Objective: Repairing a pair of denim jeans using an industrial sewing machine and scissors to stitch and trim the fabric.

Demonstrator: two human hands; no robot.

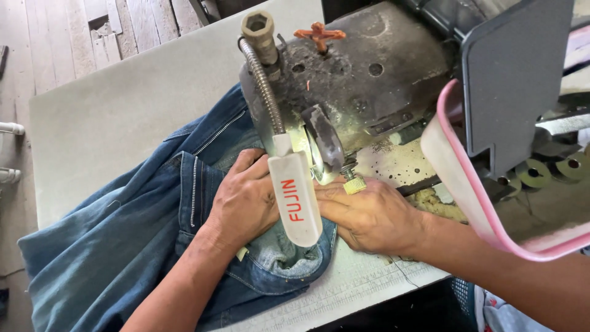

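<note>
**Both hands flat on denim under the sewing machine head**

A white oblong lamp housing (295, 200) with red lettering down its face hangs mid-frame on a ribbed metal gooseneck (263, 80), and it blocks the needle area and part of both hands from view. Left of it the left hand (243, 200) lies palm down on the blue jeans (123, 233), fingers spread a little and pressed to the cloth, gripping nothing. Right of the lamp the right hand (369, 215) rests on the same garment, fingers stretched out close together toward the lamp, also holding nothing. The jeans spill from centre to the lower left over the grey table (104, 110), a zipper (195, 184) running up near the left wrist. The worn dark sewing machine (369, 74) fills the upper middle, a small orange plastic piece (319, 35) on top. A pink-rimmed tray (467, 203) crowds the right, metal bobbins (541, 172) behind it
</note>
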